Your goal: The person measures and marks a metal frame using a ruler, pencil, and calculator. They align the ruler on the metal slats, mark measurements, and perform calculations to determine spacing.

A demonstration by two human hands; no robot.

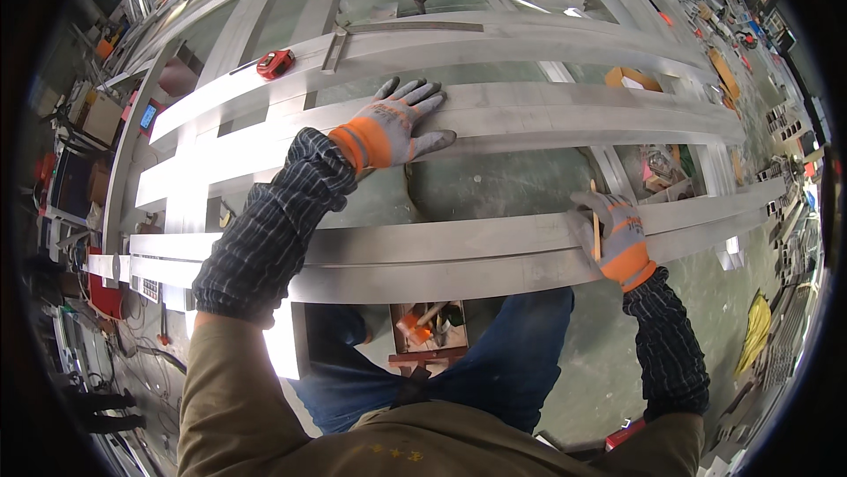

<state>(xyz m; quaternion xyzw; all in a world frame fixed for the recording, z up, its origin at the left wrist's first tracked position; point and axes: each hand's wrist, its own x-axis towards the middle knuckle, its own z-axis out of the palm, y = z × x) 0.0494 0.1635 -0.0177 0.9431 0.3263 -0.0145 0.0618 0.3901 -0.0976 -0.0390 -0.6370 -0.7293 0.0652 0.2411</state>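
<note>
My left hand (388,127), in a grey and orange work glove, lies with its fingers spread on the middle silver metal beam (565,111). My right hand (613,234), gloved alike, is closed around a thin yellowish pencil (595,221) and rests on the nearest pair of beams (441,243). Those two lie side by side, with a narrow dark gap between them. On the far beam sits a red tape measure (276,64). Beside it, a metal square (406,28) lies along the same beam, its short leg toward me.
Below the near beams, between my legs, stands a tool box (430,359) with tools inside. An open cardboard box (633,80) is at the right, beyond the middle beam. Yellow sheeting (754,331) lies on the floor at right. Longer beams (265,9) run away at the back left.
</note>
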